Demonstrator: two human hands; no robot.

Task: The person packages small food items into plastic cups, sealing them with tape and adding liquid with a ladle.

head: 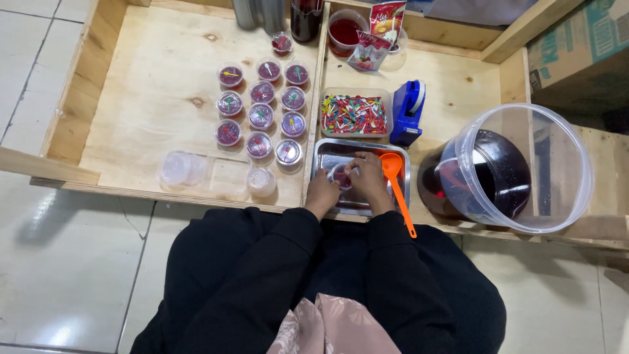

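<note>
Hands, left (322,191) and right (368,178), seemingly pinch small cup (341,176); red sachets (379,31) behind.

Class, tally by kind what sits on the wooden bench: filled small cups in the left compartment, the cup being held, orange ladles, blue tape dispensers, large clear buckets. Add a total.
Filled small cups in the left compartment: 12
Small cup being held: 1
Orange ladle: 1
Blue tape dispenser: 1
Large clear bucket: 1
Total: 16

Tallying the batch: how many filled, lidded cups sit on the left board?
12 cups: one alone at the back, then eleven in three columns: four left, four middle, three right. Bottles behind may hide more.
</note>
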